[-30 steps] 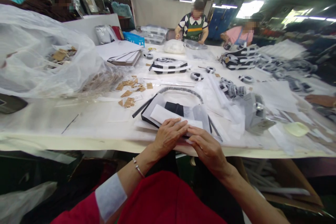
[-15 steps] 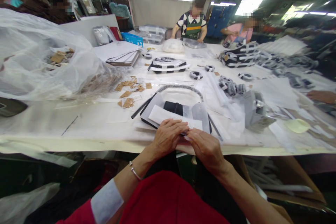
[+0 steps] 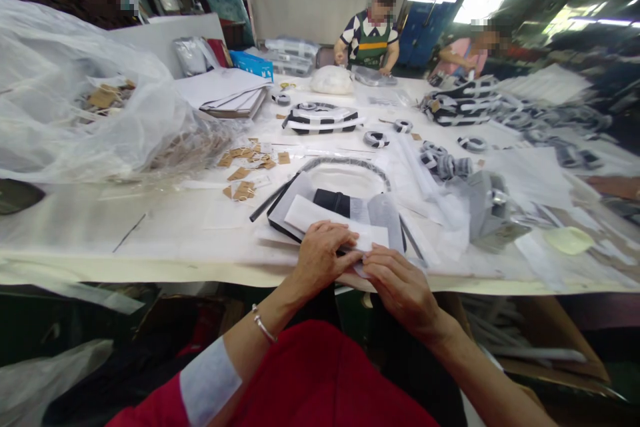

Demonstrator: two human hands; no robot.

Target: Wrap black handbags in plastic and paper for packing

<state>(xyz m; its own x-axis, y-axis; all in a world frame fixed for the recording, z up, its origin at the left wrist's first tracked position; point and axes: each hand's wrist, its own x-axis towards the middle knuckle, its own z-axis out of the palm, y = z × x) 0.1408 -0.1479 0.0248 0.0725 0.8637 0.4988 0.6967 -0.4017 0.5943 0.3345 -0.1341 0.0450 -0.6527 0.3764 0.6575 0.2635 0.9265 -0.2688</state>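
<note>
A black handbag [image 3: 327,201] lies flat at the table's near edge, partly covered by white wrapping. Its curved strap [image 3: 345,161], wrapped in clear-looking film, arches away on the far side. Across the bag's near part runs a white packing sheet [image 3: 320,218]. My left hand [image 3: 325,250] has its fingers over this sheet and its thumb at the near edge, gripping it. Close beside it on the right, my right hand [image 3: 400,283] pinches the near edge of the sheet with bent fingers. What lies under the fingertips is hidden.
Left of the bag lie several brown tags [image 3: 243,173] and a big clear plastic bag [image 3: 150,107]. Wrapped strap coils [image 3: 445,160] and a metal tape dispenser [image 3: 493,207] are on the right. Two people [image 3: 373,37] work across the table; a hand [image 3: 615,187] shows far right.
My left thumb has come apart from the fingers, and a gap shows between it and the sheet. My right hand has shifted slightly right and down. The bag stays in place.
</note>
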